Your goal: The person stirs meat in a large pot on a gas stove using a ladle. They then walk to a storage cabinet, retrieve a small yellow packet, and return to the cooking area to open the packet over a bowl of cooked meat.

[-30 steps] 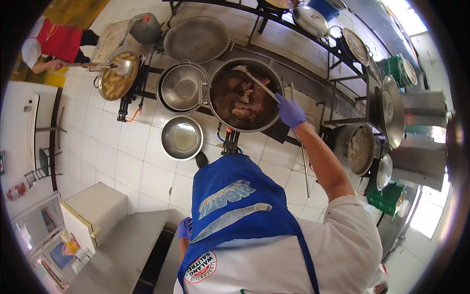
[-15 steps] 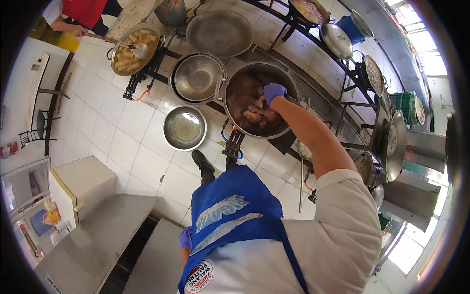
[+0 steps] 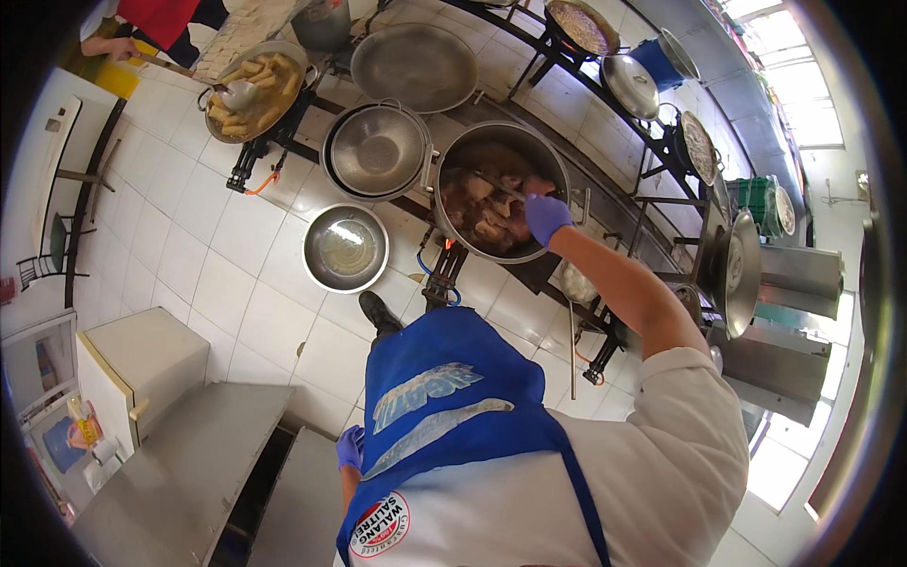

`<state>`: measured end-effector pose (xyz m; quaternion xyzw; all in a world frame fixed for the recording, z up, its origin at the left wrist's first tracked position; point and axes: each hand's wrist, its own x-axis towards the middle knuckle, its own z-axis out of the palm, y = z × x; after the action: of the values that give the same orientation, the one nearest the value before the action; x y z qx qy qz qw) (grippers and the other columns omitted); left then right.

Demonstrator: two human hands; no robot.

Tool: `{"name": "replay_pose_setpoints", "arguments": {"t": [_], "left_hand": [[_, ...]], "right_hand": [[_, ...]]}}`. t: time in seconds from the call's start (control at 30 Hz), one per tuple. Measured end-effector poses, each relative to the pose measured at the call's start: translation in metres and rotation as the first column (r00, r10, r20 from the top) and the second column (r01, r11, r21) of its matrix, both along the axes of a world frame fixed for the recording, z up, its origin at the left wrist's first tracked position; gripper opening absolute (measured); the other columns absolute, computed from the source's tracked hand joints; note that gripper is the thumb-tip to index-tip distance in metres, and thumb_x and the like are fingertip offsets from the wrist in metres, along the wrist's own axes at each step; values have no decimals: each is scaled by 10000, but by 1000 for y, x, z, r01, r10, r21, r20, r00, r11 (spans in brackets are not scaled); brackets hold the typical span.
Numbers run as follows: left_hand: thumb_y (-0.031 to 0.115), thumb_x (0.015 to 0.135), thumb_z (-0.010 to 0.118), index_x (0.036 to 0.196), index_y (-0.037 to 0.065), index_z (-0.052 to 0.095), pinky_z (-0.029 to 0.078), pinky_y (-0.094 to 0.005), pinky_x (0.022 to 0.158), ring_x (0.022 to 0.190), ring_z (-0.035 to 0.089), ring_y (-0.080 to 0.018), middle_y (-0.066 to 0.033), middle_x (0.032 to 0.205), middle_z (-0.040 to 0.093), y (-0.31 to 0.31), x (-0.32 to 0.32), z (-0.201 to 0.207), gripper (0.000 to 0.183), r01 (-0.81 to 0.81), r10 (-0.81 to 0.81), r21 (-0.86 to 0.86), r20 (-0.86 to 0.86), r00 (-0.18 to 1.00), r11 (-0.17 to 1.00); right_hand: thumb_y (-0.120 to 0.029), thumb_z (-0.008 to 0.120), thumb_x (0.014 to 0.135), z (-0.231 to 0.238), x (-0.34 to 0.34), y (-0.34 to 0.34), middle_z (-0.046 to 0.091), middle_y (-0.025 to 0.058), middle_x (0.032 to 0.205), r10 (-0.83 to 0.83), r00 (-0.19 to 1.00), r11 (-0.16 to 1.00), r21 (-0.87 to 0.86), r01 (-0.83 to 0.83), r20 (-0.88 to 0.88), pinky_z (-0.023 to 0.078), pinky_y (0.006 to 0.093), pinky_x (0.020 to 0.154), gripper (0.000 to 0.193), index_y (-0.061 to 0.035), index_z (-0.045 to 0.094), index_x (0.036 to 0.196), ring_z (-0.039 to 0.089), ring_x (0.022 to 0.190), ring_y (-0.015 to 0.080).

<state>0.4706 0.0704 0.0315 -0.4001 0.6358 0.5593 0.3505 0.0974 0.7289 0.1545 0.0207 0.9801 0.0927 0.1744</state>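
Observation:
In a purple glove, my right hand [image 3: 546, 219] is closed around a thin metal utensil [image 3: 499, 186], over the right side of a large steel pot [image 3: 442, 215]. The utensil's far end lies among chunks of meat [image 3: 488, 227] in dark broth; its exact kind is unclear. My left hand [image 3: 350, 448], also gloved, hangs low beside my blue apron [image 3: 453, 378]. Its fingers look loosely apart, with nothing seen in them.
A steel basin [image 3: 318, 248] with some liquid stands on the tiled floor. Left of the pot are a perforated strainer bowl [image 3: 378, 151] and a wide pan [image 3: 414, 66]. A co-worker's hand [image 3: 120, 49] holds a spatula over a frying pan [image 3: 248, 132]. A flame burns below the pot.
My right hand has shifted toward me and slightly right across the pot, and the utensil now shows. The co-worker's spatula has moved left in the frying pan.

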Motion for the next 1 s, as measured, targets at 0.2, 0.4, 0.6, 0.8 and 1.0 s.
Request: {"name": "replay_pose_setpoints", "arguments": {"t": [0.2,0.4,0.6,0.8,1.0], "left_hand": [[303,1041,445,1307,125,616,495,-400,860,1060,688,-250,-80,1244,700,-33,-48,-39,363,-223,214,16,229,950,975],[295,1030,476,1316,125,620,494,-389,882,1052,692,-243,-76,1266,695,-29,-75,-38,361,-210,202,29,179,963,977],[269,1015,516,1266,99,646,512,-366,857,1012,695,-233,-89,1200,716,-19,-85,-28,330,-213,203,46,167,965,976],[240,1000,541,1200,84,672,526,-329,774,923,700,-210,-81,1097,735,-7,-73,-2,286,-266,267,-18,93,959,964],[215,984,563,1145,87,703,535,-325,759,901,701,-196,-81,1068,737,-5,-3,11,248,-314,314,-26,14,949,949]], "right_hand": [[-186,520,982,45,38,-10,723,182,874,-141,990,989,-49,142,13,576,506,701,177,-41,611,1026,726,821,390],[-238,523,999,142,69,-4,719,205,865,-153,988,986,-67,154,20,563,522,697,185,-107,648,1038,716,818,405],[-204,522,973,66,21,54,748,159,936,-261,956,955,106,275,-134,593,483,754,191,-100,678,1008,744,877,366],[-183,612,945,-12,-58,50,756,123,1140,-334,917,931,227,286,217,595,459,865,239,-116,757,1123,725,1082,330],[-228,668,915,-48,-107,51,681,113,1338,-400,821,914,246,323,407,560,498,945,330,-121,744,1217,663,1228,296]]}}
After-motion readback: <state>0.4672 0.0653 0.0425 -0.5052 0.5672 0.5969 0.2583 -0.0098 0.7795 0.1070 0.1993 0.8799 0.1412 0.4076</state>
